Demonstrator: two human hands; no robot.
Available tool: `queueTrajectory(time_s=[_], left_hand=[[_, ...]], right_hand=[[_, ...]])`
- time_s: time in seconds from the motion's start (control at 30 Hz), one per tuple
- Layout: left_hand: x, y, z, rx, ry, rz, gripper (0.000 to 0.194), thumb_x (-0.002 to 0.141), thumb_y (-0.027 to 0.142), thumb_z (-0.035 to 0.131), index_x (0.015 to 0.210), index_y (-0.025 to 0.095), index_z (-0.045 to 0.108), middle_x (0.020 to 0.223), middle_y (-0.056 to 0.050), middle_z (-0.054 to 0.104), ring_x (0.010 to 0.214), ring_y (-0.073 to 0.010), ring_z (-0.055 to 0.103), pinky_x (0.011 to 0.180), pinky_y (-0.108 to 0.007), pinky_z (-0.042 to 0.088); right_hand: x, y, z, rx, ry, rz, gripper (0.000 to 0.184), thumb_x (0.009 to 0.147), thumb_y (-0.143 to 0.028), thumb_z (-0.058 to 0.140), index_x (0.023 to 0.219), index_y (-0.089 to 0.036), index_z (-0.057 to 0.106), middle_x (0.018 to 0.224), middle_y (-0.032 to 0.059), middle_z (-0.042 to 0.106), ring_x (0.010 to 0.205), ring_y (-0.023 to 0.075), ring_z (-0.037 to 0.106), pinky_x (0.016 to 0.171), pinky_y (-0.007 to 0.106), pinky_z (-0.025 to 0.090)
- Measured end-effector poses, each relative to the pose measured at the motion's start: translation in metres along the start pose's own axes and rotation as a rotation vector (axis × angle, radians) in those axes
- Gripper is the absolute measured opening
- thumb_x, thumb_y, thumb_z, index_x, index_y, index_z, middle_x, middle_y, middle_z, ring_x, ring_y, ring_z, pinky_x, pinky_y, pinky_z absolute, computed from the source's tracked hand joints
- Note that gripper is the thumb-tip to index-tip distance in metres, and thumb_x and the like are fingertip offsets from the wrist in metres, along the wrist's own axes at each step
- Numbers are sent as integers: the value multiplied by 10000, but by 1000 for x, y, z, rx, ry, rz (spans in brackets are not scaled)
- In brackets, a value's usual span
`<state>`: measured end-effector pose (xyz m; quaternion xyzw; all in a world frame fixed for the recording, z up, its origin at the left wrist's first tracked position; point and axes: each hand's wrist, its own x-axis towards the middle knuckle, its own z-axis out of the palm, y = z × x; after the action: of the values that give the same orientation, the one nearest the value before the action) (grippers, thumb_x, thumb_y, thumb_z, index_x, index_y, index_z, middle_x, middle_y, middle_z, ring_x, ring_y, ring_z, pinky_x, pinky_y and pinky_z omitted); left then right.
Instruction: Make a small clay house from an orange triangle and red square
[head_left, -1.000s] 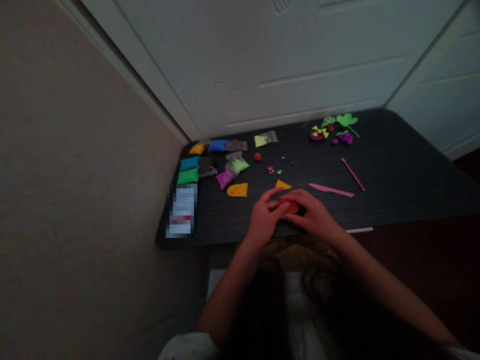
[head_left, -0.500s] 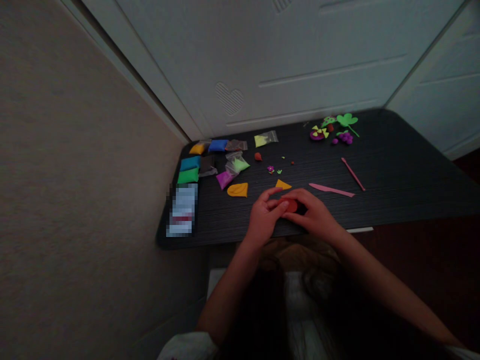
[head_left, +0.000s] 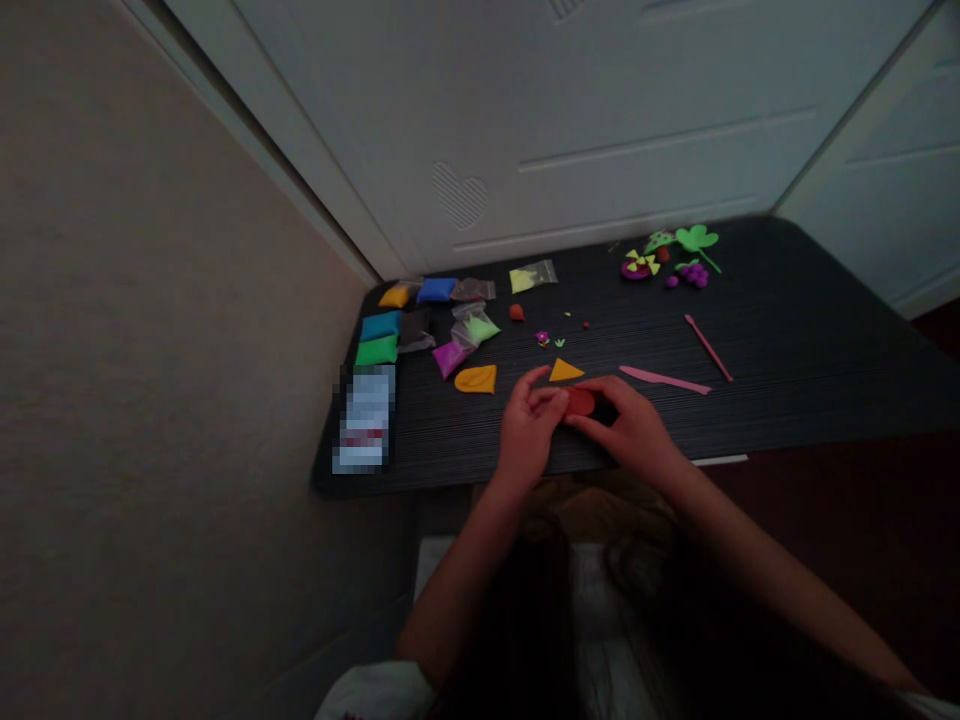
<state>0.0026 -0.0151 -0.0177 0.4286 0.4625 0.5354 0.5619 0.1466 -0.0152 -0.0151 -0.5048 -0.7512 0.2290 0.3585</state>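
Observation:
A flattened round of red modelling clay [head_left: 580,402] is held between both hands above the near edge of the dark table. My left hand [head_left: 529,420] pinches its left side with thumb and fingers, the index finger raised. From the right, my right hand [head_left: 626,415] grips the rim between thumb and fingertips. Just beyond the fingers lies a yellow-orange clay triangle [head_left: 566,371]. To the left of it rests an orange clay piece [head_left: 475,379] with a curved line on it. A pink clay knife [head_left: 664,380] lies right of my right hand.
Clay packets, among them a blue one [head_left: 437,290] and a purple one [head_left: 451,357], cover the table's left side by a blurred phone-like object [head_left: 365,420]. A pink stick tool [head_left: 708,348] lies right. Finished clay pieces, including a green clover [head_left: 696,238] and purple grapes [head_left: 694,275], sit far right.
My left fingers have opened slightly and shifted on the red clay, so more of its round face shows. The yellow-orange triangle is less covered by my fingers.

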Motion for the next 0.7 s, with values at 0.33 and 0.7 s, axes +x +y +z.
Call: queueTrajectory(time_s=[0.33, 0.7], left_hand=[[-4, -1, -1, 109, 232, 128, 272, 790, 228, 560, 1059, 221, 525, 1097, -41, 560, 1044, -140, 523, 924, -287, 395], [-4, -3, -9, 233, 201, 97, 211, 799, 287, 547, 988, 196, 566, 1009, -44, 604, 948, -150, 567, 877, -298, 429]], right_hand=[[-3, 3, 5, -291, 20, 101, 439, 699, -534, 592, 972, -192, 567, 928, 106, 607, 924, 310, 508, 786, 454, 332], [-2, -4, 2, -199, -1, 116, 230, 859, -372, 424, 856, -221, 597, 815, 33, 652, 788, 204, 575, 725, 361, 354]])
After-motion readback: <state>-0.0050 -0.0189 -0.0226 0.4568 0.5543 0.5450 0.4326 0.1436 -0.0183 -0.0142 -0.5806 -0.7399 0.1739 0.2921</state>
